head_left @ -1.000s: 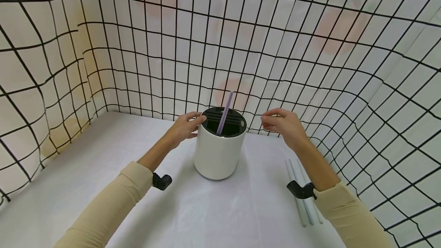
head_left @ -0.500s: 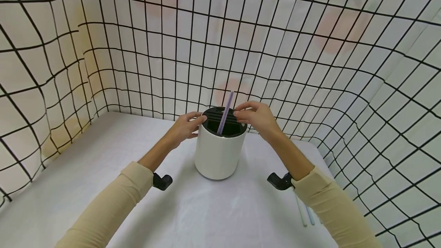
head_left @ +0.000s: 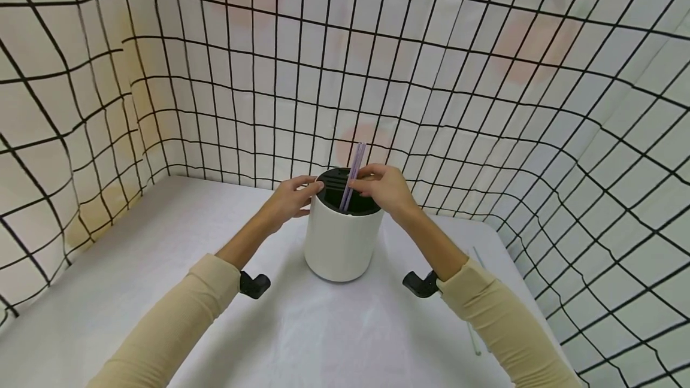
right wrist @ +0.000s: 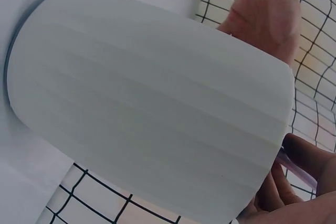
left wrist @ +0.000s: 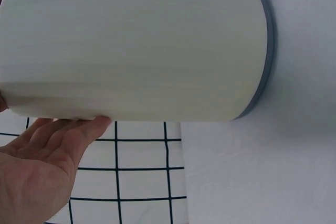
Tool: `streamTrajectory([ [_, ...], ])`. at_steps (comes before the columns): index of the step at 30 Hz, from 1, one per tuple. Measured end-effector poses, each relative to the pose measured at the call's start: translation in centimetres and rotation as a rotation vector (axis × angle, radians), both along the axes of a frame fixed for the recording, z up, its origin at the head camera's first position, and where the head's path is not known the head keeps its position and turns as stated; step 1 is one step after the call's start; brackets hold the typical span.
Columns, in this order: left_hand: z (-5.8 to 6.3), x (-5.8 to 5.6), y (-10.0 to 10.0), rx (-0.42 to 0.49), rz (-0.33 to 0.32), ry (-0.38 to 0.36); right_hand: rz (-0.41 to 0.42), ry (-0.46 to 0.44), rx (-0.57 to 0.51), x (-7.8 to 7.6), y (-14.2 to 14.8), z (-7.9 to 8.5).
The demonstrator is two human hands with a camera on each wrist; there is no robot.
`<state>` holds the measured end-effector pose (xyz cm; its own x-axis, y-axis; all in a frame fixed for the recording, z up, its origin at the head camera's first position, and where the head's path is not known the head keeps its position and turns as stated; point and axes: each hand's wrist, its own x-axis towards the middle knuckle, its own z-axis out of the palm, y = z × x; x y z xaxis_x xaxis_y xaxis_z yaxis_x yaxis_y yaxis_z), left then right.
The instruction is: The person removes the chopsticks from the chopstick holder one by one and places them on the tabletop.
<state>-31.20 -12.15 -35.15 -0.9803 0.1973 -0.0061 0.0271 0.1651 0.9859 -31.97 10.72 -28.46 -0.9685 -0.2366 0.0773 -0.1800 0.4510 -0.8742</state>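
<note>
A white cylindrical utensil holder (head_left: 342, 247) with a black slotted insert stands upright on the table. My left hand (head_left: 291, 196) grips its left side near the top, thumb over the rim. In the left wrist view the fingers of that hand (left wrist: 44, 177) lie against the outer wall. Thin purple sticks (head_left: 359, 154) lean in the holder's front opening, tops tilted right. Over the opening, my right hand (head_left: 385, 190) pinches the sticks between thumb and fingers. The holder's wall hides part of the right hand (right wrist: 302, 205) in the right wrist view; a purple stick (right wrist: 299, 169) shows beside the fingers.
Behind and beside the table rises black wire mesh (head_left: 237, 91) backed by white cloth. Pale green and blue sticks (head_left: 474, 341) lie on the white table (head_left: 302, 340) at the right, mostly hidden under my right forearm.
My right hand has come left from beside the holder to its opening and now pinches the purple sticks, which have shifted slightly. The left hand and holder have stayed put.
</note>
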Motion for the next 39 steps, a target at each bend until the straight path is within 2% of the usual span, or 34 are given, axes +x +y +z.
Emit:
streamTrajectory([
  [14,-0.3,-0.1,0.1,0.015,-0.004,0.008,-0.021,0.012,0.017,0.0,0.0,-0.5],
  [25,-0.1,-0.1,0.0,0.004,0.01,0.009,-0.045,0.068,-0.041,0.1,-0.3,-0.4],
  [32,-0.1,-0.1,0.1,0.012,0.008,0.005,-0.044,0.108,-0.092,0.3,-0.1,1.2],
  [39,-0.1,-0.1,0.1,0.018,0.008,0.007,-0.078,0.178,-0.196,0.5,0.7,4.1],
])
